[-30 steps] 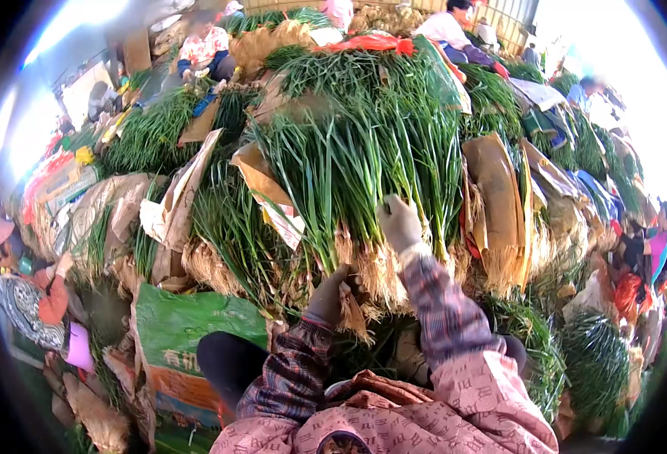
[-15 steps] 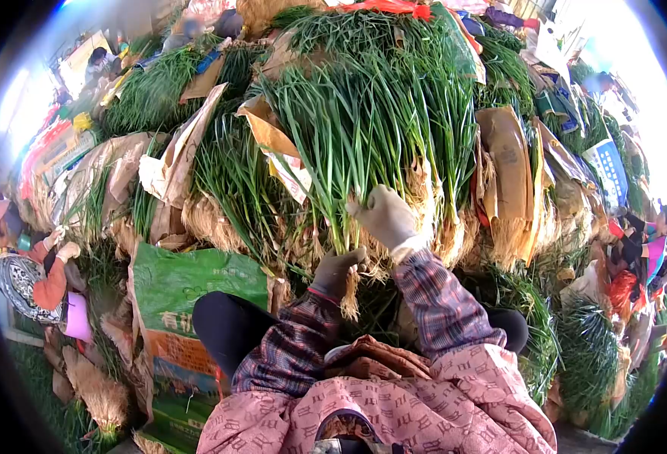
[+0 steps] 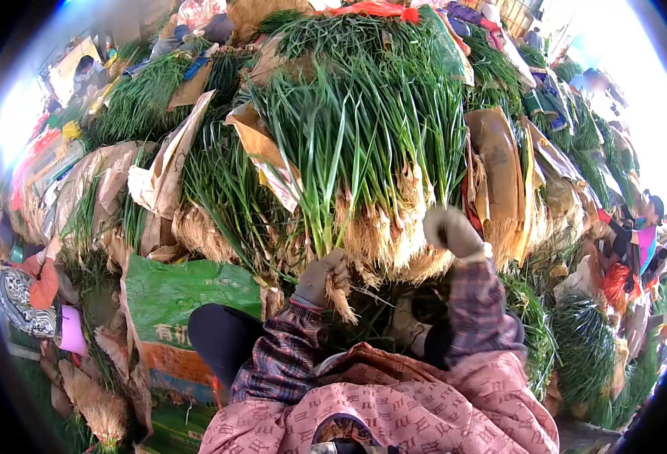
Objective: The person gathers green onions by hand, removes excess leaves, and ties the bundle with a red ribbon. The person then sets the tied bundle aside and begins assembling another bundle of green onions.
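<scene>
My left hand (image 3: 322, 280), in a greyish glove, is closed round the lower ends of a few green onions (image 3: 320, 223). Their pale roots hang below the fist and their green leaves stretch up onto the pile. To the right, my gloved right hand (image 3: 454, 233) is curled closed in front of the roots, a little blurred. Whatever it may hold is hidden. Just beyond both hands lies a big heap of green onions (image 3: 379, 129), its tangled straw-coloured roots (image 3: 379, 238) turned toward me.
A green and orange printed sack (image 3: 189, 291) lies left of my knee. Brown paper sheets (image 3: 496, 163) separate onion bundles on the right. More onion bundles (image 3: 587, 348) lie at the right. Another person (image 3: 38, 295) sits at the left, and one more (image 3: 643, 238) at the far right.
My right hand has moved away from the stems, rightward and slightly toward me. My left hand keeps its hold on the onions and has shifted a little left. The view has turned slightly.
</scene>
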`<action>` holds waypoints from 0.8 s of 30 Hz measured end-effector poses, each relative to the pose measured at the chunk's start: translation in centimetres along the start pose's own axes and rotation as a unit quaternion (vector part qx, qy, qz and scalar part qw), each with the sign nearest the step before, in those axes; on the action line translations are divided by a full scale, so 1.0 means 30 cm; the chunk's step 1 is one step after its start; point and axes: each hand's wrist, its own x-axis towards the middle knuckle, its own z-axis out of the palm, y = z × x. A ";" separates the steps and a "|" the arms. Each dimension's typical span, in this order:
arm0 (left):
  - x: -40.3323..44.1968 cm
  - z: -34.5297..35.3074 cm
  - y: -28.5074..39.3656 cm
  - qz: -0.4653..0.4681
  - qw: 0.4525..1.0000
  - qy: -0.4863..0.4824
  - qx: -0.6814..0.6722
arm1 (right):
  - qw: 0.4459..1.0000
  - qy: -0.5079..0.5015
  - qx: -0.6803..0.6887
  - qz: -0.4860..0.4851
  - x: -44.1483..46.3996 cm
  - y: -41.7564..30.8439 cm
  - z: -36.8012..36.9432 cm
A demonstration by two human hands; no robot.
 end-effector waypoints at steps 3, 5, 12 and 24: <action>0.097 -0.070 -0.013 0.026 0.991 -0.126 0.022 | 0.866 -0.099 -0.405 0.277 0.002 -0.126 0.085; 0.043 0.072 0.009 0.060 0.997 -0.037 0.016 | 0.861 0.188 -0.412 0.231 0.103 -0.009 0.060; 0.076 0.121 0.018 0.090 0.994 0.059 0.003 | 0.812 0.247 -0.488 0.203 0.343 0.101 0.256; 0.004 0.022 -0.006 0.058 0.994 -0.010 -0.087 | 0.944 0.198 -0.008 0.262 0.389 0.087 0.308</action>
